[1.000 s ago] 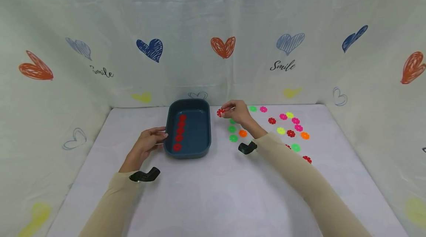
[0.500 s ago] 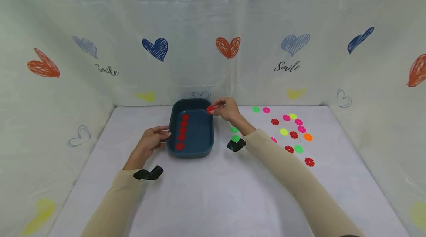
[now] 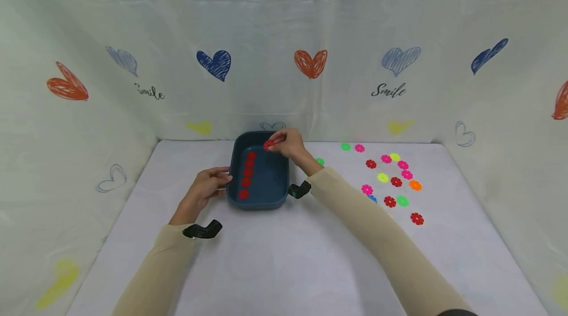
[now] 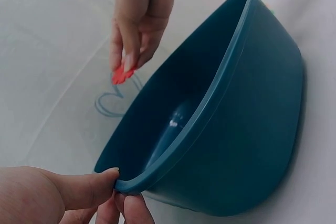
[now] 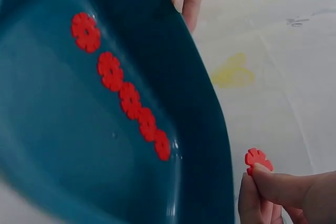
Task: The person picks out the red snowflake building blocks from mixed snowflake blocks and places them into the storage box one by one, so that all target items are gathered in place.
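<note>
Blue tray on white table, toward the back. Left hand at tray's left side, narrow, pinching the rim: thumb over it, fingertips outside. Right hand above tray's back right part, narrow, thumb and fingers pinching one red disc, notched edge, flower-like. Held disc sits over tray's back part, raised off the floor, apart from the discs inside.

Inside tray: row of five red discs, flat on the floor along the left side, running front to back. Front one slightly apart from the next; the rest close together, seen touching in the right wrist view.

Right of tray, loose discs scattered on table: green discs, pink discs, dark red discs, yellow discs, one orange disc, and a blue disc partly behind the right sleeve. One green disc nearest the tray, partly behind the right arm. Left sleeve in front of tray, to its left; both sleeves beige. Behind tray: pale cloth with hearts and "Smile" lettering.
</note>
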The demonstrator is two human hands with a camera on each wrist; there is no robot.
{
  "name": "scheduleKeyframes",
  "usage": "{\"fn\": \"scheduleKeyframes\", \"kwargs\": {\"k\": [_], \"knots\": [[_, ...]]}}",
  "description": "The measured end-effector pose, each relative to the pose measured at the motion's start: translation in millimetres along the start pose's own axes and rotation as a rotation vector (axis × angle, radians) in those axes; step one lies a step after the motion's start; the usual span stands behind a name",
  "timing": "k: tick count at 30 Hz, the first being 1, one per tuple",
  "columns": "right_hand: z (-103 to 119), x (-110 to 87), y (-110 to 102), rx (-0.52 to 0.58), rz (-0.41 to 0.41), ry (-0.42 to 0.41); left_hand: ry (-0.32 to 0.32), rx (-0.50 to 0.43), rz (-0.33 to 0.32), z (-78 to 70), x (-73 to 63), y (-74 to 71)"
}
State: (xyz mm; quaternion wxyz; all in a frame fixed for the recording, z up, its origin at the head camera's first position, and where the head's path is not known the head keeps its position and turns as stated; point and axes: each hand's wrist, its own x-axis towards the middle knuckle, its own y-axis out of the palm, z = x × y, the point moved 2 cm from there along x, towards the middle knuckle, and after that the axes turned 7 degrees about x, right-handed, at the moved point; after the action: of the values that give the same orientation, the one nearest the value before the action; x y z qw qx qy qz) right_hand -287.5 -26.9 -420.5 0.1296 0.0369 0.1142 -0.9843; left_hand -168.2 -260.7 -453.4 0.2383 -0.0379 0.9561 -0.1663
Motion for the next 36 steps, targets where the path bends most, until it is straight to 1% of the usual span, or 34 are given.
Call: {"fn": "scheduleKeyframes", "kwargs": {"k": [4,7,11,16,21,26,31,36], "knots": [[3,3.3,9,-0.061,0.001,-0.004,0.009,-0.008,0.002,0.3,0.6,-0.6],[2,6.5,14,-0.087,-0.011,-0.006,0.013,-0.016,0.003,0.8,0.9,-0.2],[-3,9.8,23,-0.114,-0.015,-0.005,0.016,-0.024,-0.001,2.1,0.3,0.7],[-9,10.5,32,-0.147,0.007,-0.024,0.014,-0.013,-0.002,4.4,-2.4,0.7],[-10,16.3,37,-0.158,0.016,-0.012,0.02,-0.011,-0.005,3.1,-0.1,-1.3],[-12,21.0,43,-0.214,0.028,0.005,0.008,-0.015,-0.015,3.4,2.2,-0.4],[-16,24.4,45,-0.264,0.029,0.015,0.013,-0.026,-0.014,2.8,3.0,-0.6],[-19,25.7,47,-0.249,0.025,0.036,0.003,-0.024,-0.019,2.9,2.0,-1.5]]}}
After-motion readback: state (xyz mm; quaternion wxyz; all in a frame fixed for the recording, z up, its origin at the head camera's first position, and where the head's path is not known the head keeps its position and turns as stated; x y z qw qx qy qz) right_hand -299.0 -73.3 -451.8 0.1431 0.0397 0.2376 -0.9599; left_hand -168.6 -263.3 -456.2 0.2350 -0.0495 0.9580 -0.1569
